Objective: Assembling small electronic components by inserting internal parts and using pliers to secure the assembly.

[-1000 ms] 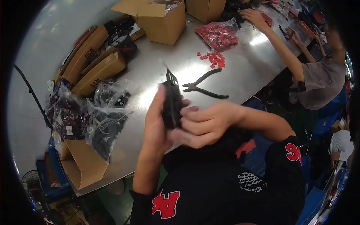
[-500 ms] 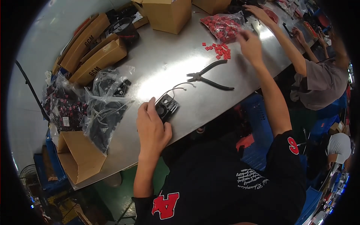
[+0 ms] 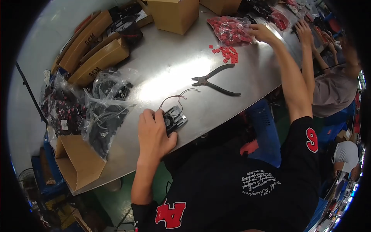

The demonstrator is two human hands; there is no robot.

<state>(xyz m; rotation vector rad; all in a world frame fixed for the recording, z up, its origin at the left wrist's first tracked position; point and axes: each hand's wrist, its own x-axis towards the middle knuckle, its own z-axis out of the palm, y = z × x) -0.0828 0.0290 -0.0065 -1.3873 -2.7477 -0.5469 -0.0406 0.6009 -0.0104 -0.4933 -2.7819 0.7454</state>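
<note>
My left hand (image 3: 154,133) is closed around the near left side of a small cooling fan (image 3: 176,119) with a black rotor and a grey metal frame. Thin lead wires (image 3: 181,96) curl from the fan over the table. Stretched out to the far right, my right hand (image 3: 264,33) has its fingers closed at the right edge of a clear plastic bag (image 3: 232,31) filled with red pieces. Loose red square pieces (image 3: 230,55) lie just in front of the bag. Between the two hands, diagonal cutters (image 3: 216,80) rest with their black handles spread.
Crumpled clear bags with dark parts (image 3: 106,110) and an open cardboard box (image 3: 79,164) occupy the table's left. Cardboard boxes (image 3: 172,15) stand at the back. A co-worker's arm (image 3: 307,58) reaches in at the right, beside my forearm. A blue crate (image 3: 266,133) sits below the table edge.
My right hand has moved further away and come to the edge of the bag of red pieces. The fan has turned slightly in my left hand, and its wires have shifted.
</note>
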